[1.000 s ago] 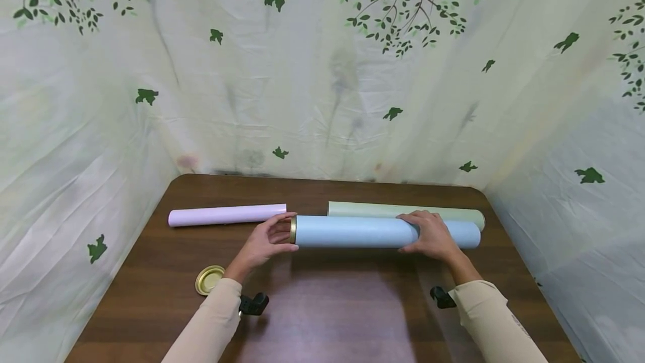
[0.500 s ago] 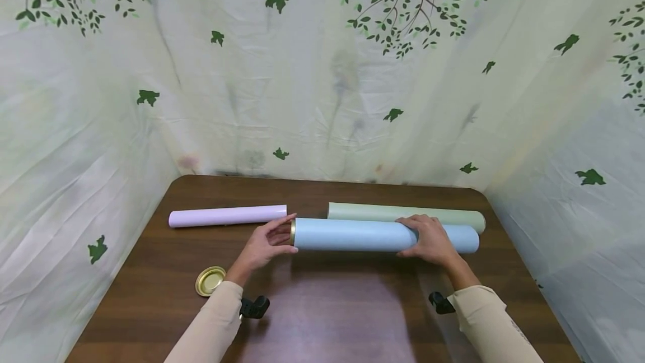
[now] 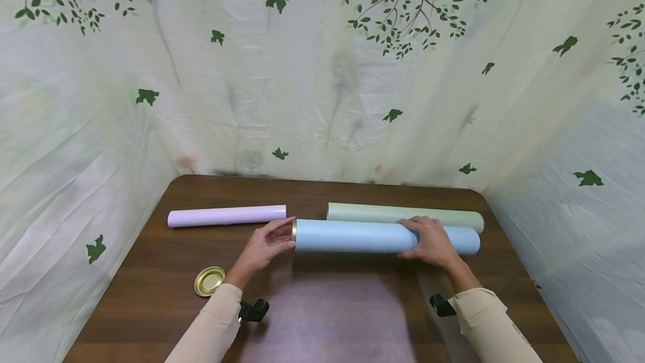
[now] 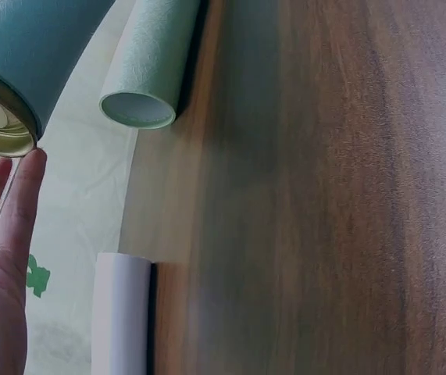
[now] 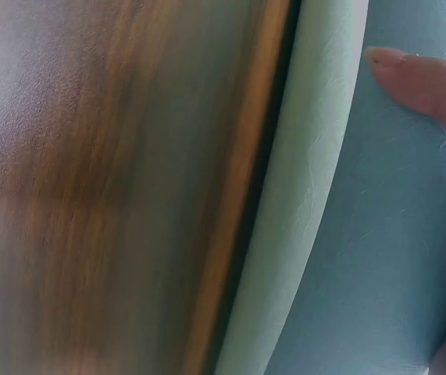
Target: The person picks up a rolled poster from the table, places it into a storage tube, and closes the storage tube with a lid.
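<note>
A light blue tube (image 3: 353,236) with a gold rim at its left end lies crosswise between the hands, close over the table. My right hand (image 3: 428,241) grips it from above, toward its right end; in the right wrist view a fingertip (image 5: 387,58) presses on the blue surface. At the other end, my left hand (image 3: 262,245) spans the gold rim (image 4: 19,141), thumb below and fingers above in the head view. Its extended fingers (image 4: 21,203) reach the rim in the left wrist view, where the tube's mouth shows open.
Behind the blue tube lies a pale green tube (image 3: 403,212), its near end open. A lilac tube (image 3: 221,217) rests at the back left. A round gold lid (image 3: 209,281) sits beside the left forearm on the brown table (image 3: 332,312).
My left hand has drawn back slightly, its thumb shifting from the blue edge to the rim. The blue tube sits a little lower in view. The right hand keeps its grip.
</note>
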The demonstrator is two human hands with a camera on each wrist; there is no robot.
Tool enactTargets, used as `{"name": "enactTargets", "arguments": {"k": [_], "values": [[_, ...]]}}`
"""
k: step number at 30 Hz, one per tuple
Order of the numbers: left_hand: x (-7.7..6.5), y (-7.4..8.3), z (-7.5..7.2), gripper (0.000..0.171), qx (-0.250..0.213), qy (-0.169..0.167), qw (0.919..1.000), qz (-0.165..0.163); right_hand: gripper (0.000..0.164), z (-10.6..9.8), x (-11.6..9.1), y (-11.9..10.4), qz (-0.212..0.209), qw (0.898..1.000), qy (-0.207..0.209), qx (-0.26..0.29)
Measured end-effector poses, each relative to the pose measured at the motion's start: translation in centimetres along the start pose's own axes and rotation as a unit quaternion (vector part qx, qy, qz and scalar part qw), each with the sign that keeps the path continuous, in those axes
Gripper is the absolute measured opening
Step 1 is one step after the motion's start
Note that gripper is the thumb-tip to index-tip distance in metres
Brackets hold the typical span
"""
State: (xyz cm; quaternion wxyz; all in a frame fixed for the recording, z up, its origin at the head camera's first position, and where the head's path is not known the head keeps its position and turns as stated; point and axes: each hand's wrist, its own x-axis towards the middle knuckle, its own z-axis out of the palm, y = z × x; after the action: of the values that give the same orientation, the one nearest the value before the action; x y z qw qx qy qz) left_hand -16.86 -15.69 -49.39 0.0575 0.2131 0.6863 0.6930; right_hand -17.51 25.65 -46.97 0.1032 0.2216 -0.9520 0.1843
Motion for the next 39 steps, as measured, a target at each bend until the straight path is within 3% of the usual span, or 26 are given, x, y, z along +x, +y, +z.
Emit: {"name": "enactTargets", "arguments": {"k": [15, 31, 39], "values": [[-0.2, -0.7, 0.1, 0.058, 0.004, 0.039, 0.9992, 0.000, 0.076, -0.1, 0.3, -0.7, 0.007, 1.000, -0.019, -0.011], [-0.3, -0.6, 0.4, 0.058, 0.066, 0.082, 0.9943, -0.018, 0.076, 0.1, 0.9, -0.7, 0.017, 0.999, -0.031, 0.016], [-0.3, -1.2, 0.5, 0.059, 0.049, 0.081, 0.9954, -0.011, 0.076, 0.2, 1.1, -0.9, 0.014, 0.999, -0.030, 0.018]]}}
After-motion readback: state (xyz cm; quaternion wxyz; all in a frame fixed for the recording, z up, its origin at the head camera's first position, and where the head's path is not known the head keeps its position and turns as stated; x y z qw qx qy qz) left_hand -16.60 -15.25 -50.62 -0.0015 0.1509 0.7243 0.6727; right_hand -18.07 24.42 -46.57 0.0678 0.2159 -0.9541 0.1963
